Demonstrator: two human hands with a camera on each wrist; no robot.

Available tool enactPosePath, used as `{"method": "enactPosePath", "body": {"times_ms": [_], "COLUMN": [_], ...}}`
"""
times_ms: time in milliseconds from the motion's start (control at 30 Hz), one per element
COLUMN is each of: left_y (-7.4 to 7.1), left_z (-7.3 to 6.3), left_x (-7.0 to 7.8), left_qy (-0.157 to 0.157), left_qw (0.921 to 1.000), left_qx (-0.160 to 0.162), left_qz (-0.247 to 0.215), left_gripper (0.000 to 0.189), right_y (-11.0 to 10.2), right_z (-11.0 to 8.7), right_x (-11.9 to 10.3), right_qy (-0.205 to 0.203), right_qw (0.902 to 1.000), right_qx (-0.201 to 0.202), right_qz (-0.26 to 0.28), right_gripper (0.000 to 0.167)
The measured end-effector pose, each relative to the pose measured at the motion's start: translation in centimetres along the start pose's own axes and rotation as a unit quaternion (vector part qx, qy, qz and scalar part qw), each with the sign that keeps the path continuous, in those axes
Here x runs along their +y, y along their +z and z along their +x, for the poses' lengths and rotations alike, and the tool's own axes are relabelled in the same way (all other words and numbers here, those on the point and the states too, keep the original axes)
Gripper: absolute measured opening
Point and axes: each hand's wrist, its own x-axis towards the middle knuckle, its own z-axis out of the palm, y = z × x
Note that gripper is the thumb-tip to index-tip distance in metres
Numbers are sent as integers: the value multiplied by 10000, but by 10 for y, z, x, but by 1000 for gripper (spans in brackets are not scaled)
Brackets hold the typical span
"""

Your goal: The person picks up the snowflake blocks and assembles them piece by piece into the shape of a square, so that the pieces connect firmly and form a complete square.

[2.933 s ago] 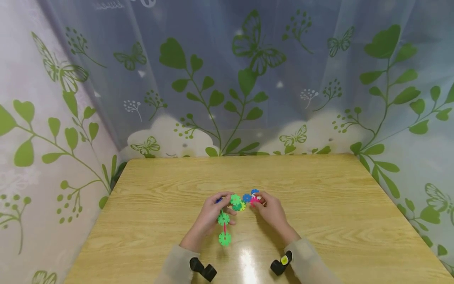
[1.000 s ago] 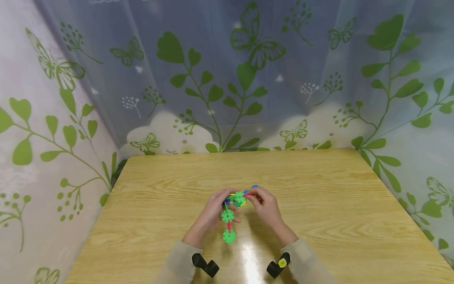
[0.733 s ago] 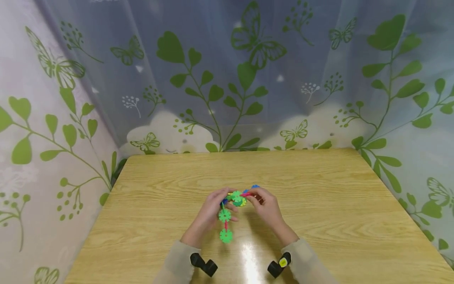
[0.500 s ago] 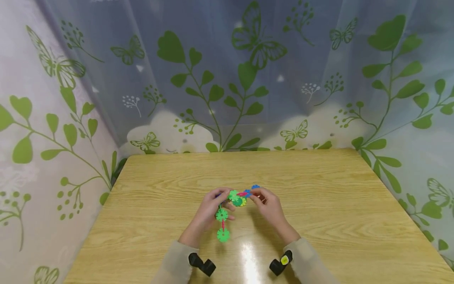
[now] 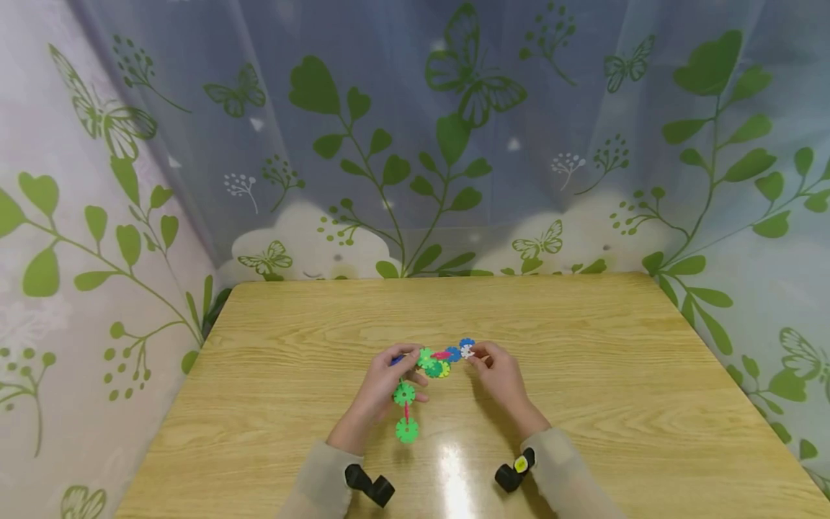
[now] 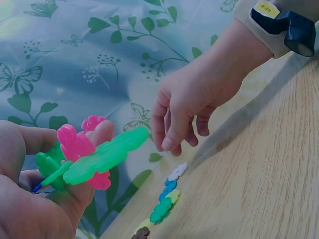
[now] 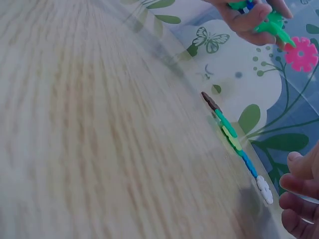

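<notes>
In the head view my left hand (image 5: 377, 388) pinches a built-up chain of slotted plastic snowflake discs. From it hang two light green discs (image 5: 406, 430) joined by a pink one seen edge-on. Another light green disc (image 6: 107, 155) tops the held part, and a pink disc (image 7: 301, 54) sticks out at its right end. My right hand (image 5: 503, 373) holds nothing; its fingers bend loosely beside a white disc (image 6: 178, 172). That white disc ends a row lying on the table, with blue, yellow, green (image 6: 161, 210) and brown discs (image 7: 210, 101).
The wooden table (image 5: 272, 404) reaches back to a curtain (image 5: 402, 144) printed with leaves and butterflies. Black wrist cameras (image 5: 369, 484) sit on both sleeves. A bright reflection lies on the table between the forearms.
My right hand brought a pink disc to the green disc in my left hand. It has since let go and drawn back right; the pink disc stays on the chain, which shifted slightly left.
</notes>
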Motion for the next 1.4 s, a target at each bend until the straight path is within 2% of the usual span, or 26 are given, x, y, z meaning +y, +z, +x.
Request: {"method": "enactPosePath", "body": {"times_ms": [233,500,700,867,1133,1233,1400], "left_y": [-8,-8,-7,-7,-7,-8,-8], "left_z": [8,7,8,9,8,8,8], "left_x": [-15,-19,-22,-23,-23,-23,-23], "left_qy": [-24,-43,-55,-50,-107,-116,-74], "left_qw": [9999,9997,9997,9997,9995,9995,9996], "left_qx": [61,89,65,71,160,166,144], "left_qz": [-151,-212,-249,-220,-238,-232,-247], "left_gripper": [40,44,42,46,44,43,45], "right_y": [1,4,9,11,11,11,12], "right_z": [6,12,14,15,14,12,6], "right_x": [6,4,3,3,-1,-3,-6], "right_qy": [366,534,625,728,931,885,738], "right_qw": [9981,9920,9862,9812,9804,9812,9881], "right_qx": [-232,-525,-556,-464,-429,-412,-263], "right_qz": [-434,-1013,-1430,-1724,-1682,-1662,-1322], "right_gripper": [16,29,36,33,26,21,15]}}
